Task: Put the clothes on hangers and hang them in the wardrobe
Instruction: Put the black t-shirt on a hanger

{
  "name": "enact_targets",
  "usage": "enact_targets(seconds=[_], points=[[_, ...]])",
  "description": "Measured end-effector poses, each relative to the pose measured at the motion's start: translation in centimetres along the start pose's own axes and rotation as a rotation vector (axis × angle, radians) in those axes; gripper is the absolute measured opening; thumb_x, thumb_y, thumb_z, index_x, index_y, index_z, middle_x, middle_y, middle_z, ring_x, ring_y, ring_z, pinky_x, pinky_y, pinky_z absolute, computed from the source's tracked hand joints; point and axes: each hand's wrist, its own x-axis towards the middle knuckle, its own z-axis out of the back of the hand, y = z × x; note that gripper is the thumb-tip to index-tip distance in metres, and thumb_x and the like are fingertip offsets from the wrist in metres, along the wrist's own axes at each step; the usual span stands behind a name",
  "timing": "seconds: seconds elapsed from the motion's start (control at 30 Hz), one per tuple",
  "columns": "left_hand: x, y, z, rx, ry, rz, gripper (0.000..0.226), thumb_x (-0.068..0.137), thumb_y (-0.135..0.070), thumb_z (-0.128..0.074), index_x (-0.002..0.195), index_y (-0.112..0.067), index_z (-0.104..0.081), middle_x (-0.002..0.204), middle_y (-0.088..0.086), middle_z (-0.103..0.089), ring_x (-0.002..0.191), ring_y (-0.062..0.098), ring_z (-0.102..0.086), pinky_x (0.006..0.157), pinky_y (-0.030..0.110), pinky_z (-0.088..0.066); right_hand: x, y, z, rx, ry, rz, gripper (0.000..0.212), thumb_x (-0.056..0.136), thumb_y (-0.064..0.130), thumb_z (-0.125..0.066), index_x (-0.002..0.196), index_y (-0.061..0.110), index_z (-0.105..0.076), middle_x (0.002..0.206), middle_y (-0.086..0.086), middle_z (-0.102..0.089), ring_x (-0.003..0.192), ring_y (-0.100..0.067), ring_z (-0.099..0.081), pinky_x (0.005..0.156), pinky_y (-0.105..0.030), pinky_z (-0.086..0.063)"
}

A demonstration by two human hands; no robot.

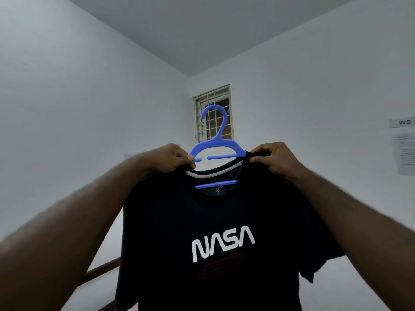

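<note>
The black NASA T-shirt hangs front-on at centre view, held aloft before the window, with the blue hanger seated inside its neck opening and the hook projecting above the collar. The hangering step appears nearly complete; final shoulder adjustment and hanging remain, and no wardrobe is in view. The left hand pinches the hanger's left shoulder and the collar, the right hand pinches the shirt fabric at the hanger's right end, both arms raised and extended.

black nasa t-shirt hangs upright on a blue plastic hanger, hook up.
</note>
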Motion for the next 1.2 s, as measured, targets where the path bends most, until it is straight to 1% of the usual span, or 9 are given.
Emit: enact_targets(seconds=[0.2,0.33,0.43,0.5,0.67,0.8,0.97,1.13,1.2], points=[[0.7,1.1,-0.4,-0.078,-0.319,-0.069,0.031,0.094,-0.022,-0.062,0.074,0.001,-0.064,0.059,0.004,-0.042,0.054,0.013,-0.034,0.051,0.021,-0.029,-0.2,1.1,-0.9,-0.143,-0.171,0.198,0.014,0.084,0.019,-0.075,0.098,0.017,-0.073,0.089,0.007,-0.072,0.083,-0.004,-0.066,0.078,-0.01,-0.047],[1.0,1.0,-0.2,-0.098,-0.395,-0.09,0.018,0.093,-0.019,-0.064,0.085,-0.005,-0.072,0.065,0.004,-0.057,0.06,0.015,-0.044,0.06,0.027,-0.035,1.1,2.3,0.8,-0.214,0.131,0.026,0.03,0.098,0.03,-0.058,0.123,0.015,-0.065,0.11,0.004,-0.067,0.101,-0.009,-0.062,0.076,-0.003,-0.041],[1.1,0.7,-0.4,-0.093,-0.432,-0.108,0.015,0.091,-0.019,-0.066,0.091,-0.008,-0.075,0.073,0.007,-0.065,0.066,0.016,-0.051,0.064,0.028,-0.039,1.6,2.7,1.7,-0.209,0.399,-0.099,0.028,0.102,0.031,-0.049,0.111,0.015,-0.07,0.101,0.002,-0.068,0.091,-0.01,-0.058,0.08,-0.022,-0.044],[0.9,0.9,-0.4,-0.13,-0.436,-0.121,0.013,0.09,-0.018,-0.068,0.093,-0.009,-0.075,0.084,0.009,-0.07,0.074,0.02,-0.057,0.07,0.028,-0.043,2.0,2.7,1.5,-0.224,0.364,-0.072,0.027,0.102,0.027,-0.05,0.1,0.011,-0.071,0.088,-0.005,-0.065,0.08,-0.015,-0.053,0.075,-0.028,-0.041],[-0.3,3.3,1.1,-0.046,-0.145,-0.038,0.034,0.101,-0.035,-0.046,0.105,-0.011,-0.07,0.097,0.007,-0.07,0.084,0.014,-0.057,0.076,0.026,-0.043,2.8,1.6,0.4,-0.287,0.129,0.045,0.021,0.099,0.018,-0.056,0.098,0.004,-0.072,0.096,-0.021,-0.07,0.078,-0.018,-0.055,0.073,-0.031,-0.041],[-1.7,5.5,1.2,-0.096,0.119,0.108,0.032,0.101,-0.028,-0.049,0.079,-0.009,-0.062,0.074,0.002,-0.052,0.07,0.013,-0.044,0.064,0.026,-0.036,2.5,1.3,-0.9,-0.19,0.103,0.069,0.012,0.092,0.011,-0.065,0.097,0.004,-0.074,0.096,-0.014,-0.074,0.081,-0.014,-0.061,0.076,-0.028,-0.045],[-1.4,7.4,0.8,0.019,-0.129,0.055,0.017,0.096,-0.021,-0.057,0.087,-0.01,-0.067,0.086,0.014,-0.067,0.075,0.022,-0.058,0.072,0.035,-0.046,2.3,2.0,-1.2,-0.103,0.134,0.117,0.012,0.09,0.02,-0.07,0.095,0.01,-0.074,0.09,-0.003,-0.075,0.075,-0.004,-0.064,0.073,-0.018,-0.048],[-1.8,9.6,1.1,0.025,-0.328,0.039,0.01,0.093,-0.02,-0.063,0.091,-0.014,-0.071,0.083,0.006,-0.07,0.084,0.024,-0.065,0.08,0.039,-0.05,2.6,0.6,2.6,-0.141,0.608,-0.233,0.027,0.103,0.024,-0.048,0.119,0.013,-0.066,0.107,-0.01,-0.07,0.093,-0.018,-0.063,0.086,-0.035,-0.05],[-1.8,9.8,0.9,0.016,-0.38,0.033,0.009,0.093,-0.018,-0.063,0.093,-0.015,-0.072,0.084,0.002,-0.071,0.084,0.017,-0.065,0.077,0.031,-0.048,2.4,-0.5,2.2,-0.126,0.624,-0.243,0.022,0.101,0.013,-0.051,0.115,0.008,-0.068,0.107,-0.014,-0.071,0.094,-0.021,-0.065,0.091,-0.039,-0.05]])
